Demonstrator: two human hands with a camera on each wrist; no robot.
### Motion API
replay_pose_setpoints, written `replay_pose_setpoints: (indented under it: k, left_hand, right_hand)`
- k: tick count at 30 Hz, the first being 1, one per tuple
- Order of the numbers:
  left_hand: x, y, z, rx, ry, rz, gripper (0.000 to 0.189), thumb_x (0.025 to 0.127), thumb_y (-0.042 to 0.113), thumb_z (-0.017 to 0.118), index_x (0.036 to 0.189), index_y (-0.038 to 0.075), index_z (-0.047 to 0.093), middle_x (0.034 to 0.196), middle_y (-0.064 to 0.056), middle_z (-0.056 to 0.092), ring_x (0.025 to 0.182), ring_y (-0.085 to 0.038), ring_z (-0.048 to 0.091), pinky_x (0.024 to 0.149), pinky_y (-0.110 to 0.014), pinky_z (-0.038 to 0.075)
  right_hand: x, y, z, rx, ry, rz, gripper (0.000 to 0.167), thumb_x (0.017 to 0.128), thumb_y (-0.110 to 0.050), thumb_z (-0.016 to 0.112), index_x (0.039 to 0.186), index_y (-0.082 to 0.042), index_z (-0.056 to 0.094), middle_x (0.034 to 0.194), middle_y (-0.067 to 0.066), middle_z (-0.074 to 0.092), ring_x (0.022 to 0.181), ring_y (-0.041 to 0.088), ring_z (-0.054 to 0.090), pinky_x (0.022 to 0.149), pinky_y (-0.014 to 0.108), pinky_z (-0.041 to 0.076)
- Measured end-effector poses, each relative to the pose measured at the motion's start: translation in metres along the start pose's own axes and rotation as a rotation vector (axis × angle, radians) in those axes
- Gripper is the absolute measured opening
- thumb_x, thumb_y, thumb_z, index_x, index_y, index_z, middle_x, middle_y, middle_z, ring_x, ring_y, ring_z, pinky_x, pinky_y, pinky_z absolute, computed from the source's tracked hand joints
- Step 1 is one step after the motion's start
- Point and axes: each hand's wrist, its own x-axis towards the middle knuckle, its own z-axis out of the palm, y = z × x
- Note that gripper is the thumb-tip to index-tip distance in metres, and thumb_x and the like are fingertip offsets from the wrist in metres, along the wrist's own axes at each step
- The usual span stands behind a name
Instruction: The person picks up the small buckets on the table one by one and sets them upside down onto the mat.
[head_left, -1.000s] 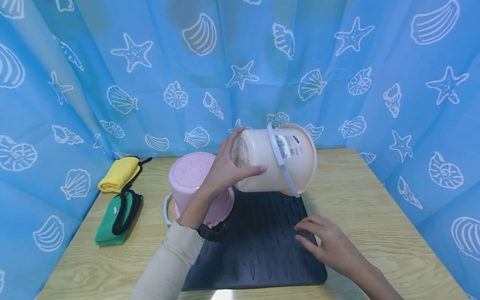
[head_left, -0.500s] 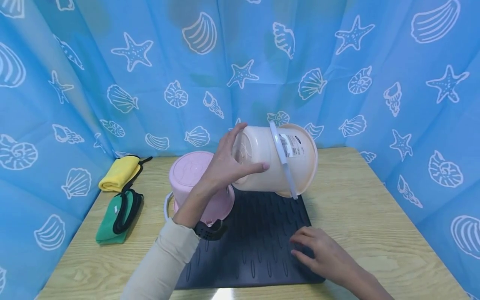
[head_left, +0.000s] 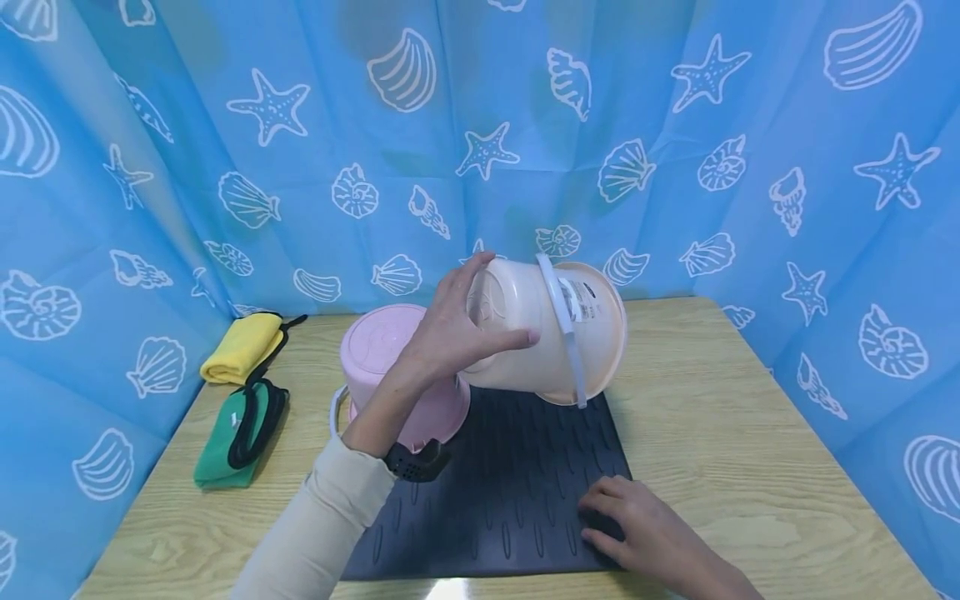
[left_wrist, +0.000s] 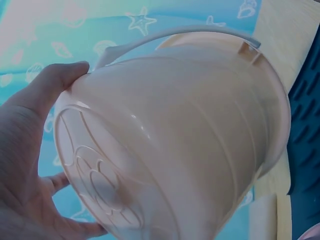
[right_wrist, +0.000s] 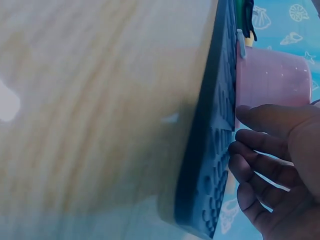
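My left hand (head_left: 450, 329) grips a cream bucket (head_left: 525, 325) by its base end, thumb along the near side and fingers round the far side. The bucket lies tilted on its side in the air above a dark ridged mat (head_left: 510, 492), its mouth to the right and slightly down. A pale handle (head_left: 566, 325) hangs round its body. In the left wrist view the embossed bottom (left_wrist: 100, 175) shows beside the palm. My right hand (head_left: 637, 525), fingers loosely bent, is over the mat's front right corner and holds nothing. Behind my left forearm, a pink bucket (head_left: 375, 350) stands upside down on the mat.
A folded yellow cloth (head_left: 243, 346) and a green cloth (head_left: 236, 437) with black edging lie at the table's left. A blue shell-print curtain (head_left: 480, 150) hangs round the wooden table (head_left: 705, 400) at the back and sides.
The cream bucket's mouth end has dipped a little and swung slightly left, still in my left hand. My right hand has moved down toward the mat's front corner.
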Motion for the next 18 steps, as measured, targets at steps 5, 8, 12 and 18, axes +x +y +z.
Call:
replay_pose_setpoints:
  k: [5,8,12,18]
  left_hand:
    - [-0.0015,0.0018,-0.0004,0.047,0.001,-0.008,0.107,0.065,0.064,0.082,0.154,0.043,0.027,0.157,-0.003,0.027,0.128,-0.027,0.042,0.093,-0.056,0.046]
    - [-0.0019,0.0037,-0.0003,0.066,0.002,-0.009,0.108,0.065,0.064,0.082,0.155,0.043,0.026,0.156,-0.003,0.028,0.127,-0.027,0.043,0.092,-0.055,0.047]
    - [-0.0023,0.0065,-0.0013,0.085,0.004,-0.019,0.108,0.065,0.065,0.082,0.155,0.045,0.025,0.156,-0.002,0.027,0.126,-0.027,0.045,0.091,-0.054,0.047]
    - [-0.0013,0.0086,-0.0023,0.11,-0.009,-0.029,0.107,0.065,0.065,0.082,0.154,0.045,0.026,0.156,-0.003,0.028,0.126,-0.028,0.045,0.09,-0.055,0.048]
  right_hand:
    - [-0.0029,-0.0004,0.0061,0.001,-0.063,0.021,0.023,0.084,-0.024,0.081,0.101,-0.01,0.076,0.1,-0.01,0.061,0.089,0.006,0.058,0.074,0.03,0.054]
    - [-0.0046,-0.0006,0.0075,0.002,-0.075,0.021,0.023,0.084,-0.024,0.081,0.102,-0.009,0.076,0.099,-0.009,0.061,0.088,0.006,0.056,0.073,0.029,0.053]
    - [-0.006,-0.0007,0.0084,-0.003,-0.055,0.003,0.023,0.084,-0.024,0.081,0.101,-0.01,0.077,0.099,-0.01,0.059,0.087,0.005,0.054,0.072,0.028,0.052]
    - [-0.0061,0.0,0.0085,-0.004,-0.06,0.003,0.023,0.084,-0.024,0.081,0.102,-0.01,0.077,0.1,-0.01,0.059,0.088,0.005,0.054,0.073,0.028,0.052]
